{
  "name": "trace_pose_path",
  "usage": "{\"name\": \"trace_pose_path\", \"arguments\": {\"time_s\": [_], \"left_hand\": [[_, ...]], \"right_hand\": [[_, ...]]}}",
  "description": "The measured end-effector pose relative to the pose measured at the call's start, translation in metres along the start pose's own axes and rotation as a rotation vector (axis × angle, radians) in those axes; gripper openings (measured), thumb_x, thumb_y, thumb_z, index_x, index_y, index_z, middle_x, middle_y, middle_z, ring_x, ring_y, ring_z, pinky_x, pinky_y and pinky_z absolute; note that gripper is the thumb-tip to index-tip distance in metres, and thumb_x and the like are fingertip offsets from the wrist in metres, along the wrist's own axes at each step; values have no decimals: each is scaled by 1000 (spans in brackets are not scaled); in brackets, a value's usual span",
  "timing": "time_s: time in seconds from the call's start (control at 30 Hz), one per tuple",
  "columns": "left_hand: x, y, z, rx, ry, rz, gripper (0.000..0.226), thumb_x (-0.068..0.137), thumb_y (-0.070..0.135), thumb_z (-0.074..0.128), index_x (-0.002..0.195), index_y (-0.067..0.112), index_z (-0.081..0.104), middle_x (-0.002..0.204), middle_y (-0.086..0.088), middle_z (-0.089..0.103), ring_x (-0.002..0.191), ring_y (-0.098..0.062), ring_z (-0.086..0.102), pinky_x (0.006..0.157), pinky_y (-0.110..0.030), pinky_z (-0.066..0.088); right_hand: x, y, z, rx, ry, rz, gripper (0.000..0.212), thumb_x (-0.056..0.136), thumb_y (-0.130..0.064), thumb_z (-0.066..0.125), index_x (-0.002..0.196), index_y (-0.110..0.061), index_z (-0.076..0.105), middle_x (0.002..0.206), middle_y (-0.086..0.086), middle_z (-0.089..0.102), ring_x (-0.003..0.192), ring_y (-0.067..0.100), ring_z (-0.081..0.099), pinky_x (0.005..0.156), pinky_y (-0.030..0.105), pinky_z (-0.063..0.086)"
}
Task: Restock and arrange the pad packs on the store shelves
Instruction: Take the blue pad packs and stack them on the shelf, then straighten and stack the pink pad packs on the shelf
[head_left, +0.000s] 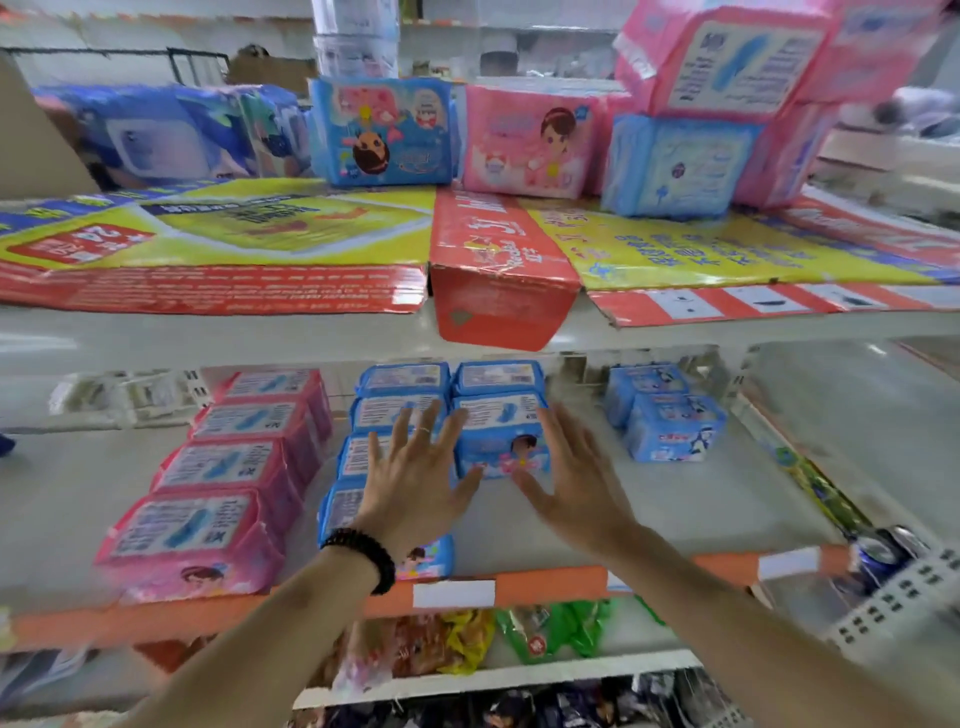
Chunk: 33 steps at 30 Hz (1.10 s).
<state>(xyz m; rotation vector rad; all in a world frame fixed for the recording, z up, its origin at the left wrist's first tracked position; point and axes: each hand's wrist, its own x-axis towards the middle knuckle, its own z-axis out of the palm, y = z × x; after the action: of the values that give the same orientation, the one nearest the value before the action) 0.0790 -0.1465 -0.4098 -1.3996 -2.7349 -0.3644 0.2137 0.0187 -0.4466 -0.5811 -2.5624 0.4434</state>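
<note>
On the middle shelf (649, 499) stand a row of pink pad packs (223, 467) at the left, two rows of blue pad packs (400, 384) in the centre and two more blue packs (670, 421) at the right. My left hand (415, 478), fingers spread, hovers over the left blue row. My right hand (566, 467) is open beside the front pack of the right blue row (501, 441). Whether either hand touches a pack is unclear. Neither hand holds anything.
The top shelf carries flattened printed cardboard (260, 234) with blue and pink packs (524, 135) standing and stacked on it. A drink can (878, 558) lies at the right end of the middle shelf. Snack bags (467, 639) fill the shelf below.
</note>
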Motion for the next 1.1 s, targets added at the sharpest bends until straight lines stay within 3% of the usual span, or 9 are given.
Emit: {"name": "trace_pose_path", "arguments": {"time_s": [0.23,0.3,0.4,0.6,0.8,1.1], "left_hand": [[-2,16,-11,2,86,167,70,93,63,32,155,31,24,167,-1,15,154,-30,12,120,-62,13],[-7,27,-10,-13,108,217,72,87,65,25,150,30,33,163,-1,27,151,-31,23,118,-65,19],[-19,43,-8,1,149,308,65,87,62,31,141,28,41,153,-5,45,140,-35,44,107,-68,36],[-47,69,-26,7,203,331,59,90,58,35,134,23,54,148,-5,51,136,-33,48,105,-63,42],[-84,113,-73,-5,398,312,47,89,46,55,125,16,61,133,-6,61,114,-33,63,95,-50,51],[-135,166,-148,-57,641,232,45,90,45,53,126,18,56,132,2,57,105,-25,62,87,-40,49]], "right_hand": [[-26,-28,-41,-16,121,38,74,94,-64,41,153,-19,32,161,3,29,148,25,28,114,45,35],[-40,-32,-51,-39,139,59,80,91,-72,32,151,-18,36,160,2,32,147,23,30,113,42,34],[-59,-33,-65,-48,105,89,83,90,-77,23,151,-22,35,161,-5,27,148,18,25,114,42,34],[-78,-38,-96,3,178,10,65,94,-61,40,145,-20,45,157,-4,37,144,15,32,115,40,35],[-91,-42,-158,166,192,-81,64,94,-59,43,146,-23,46,155,-13,37,146,8,29,118,38,31],[-97,-46,-239,303,356,-413,48,96,-42,56,136,-15,56,146,-6,51,137,8,45,112,32,39]]}}
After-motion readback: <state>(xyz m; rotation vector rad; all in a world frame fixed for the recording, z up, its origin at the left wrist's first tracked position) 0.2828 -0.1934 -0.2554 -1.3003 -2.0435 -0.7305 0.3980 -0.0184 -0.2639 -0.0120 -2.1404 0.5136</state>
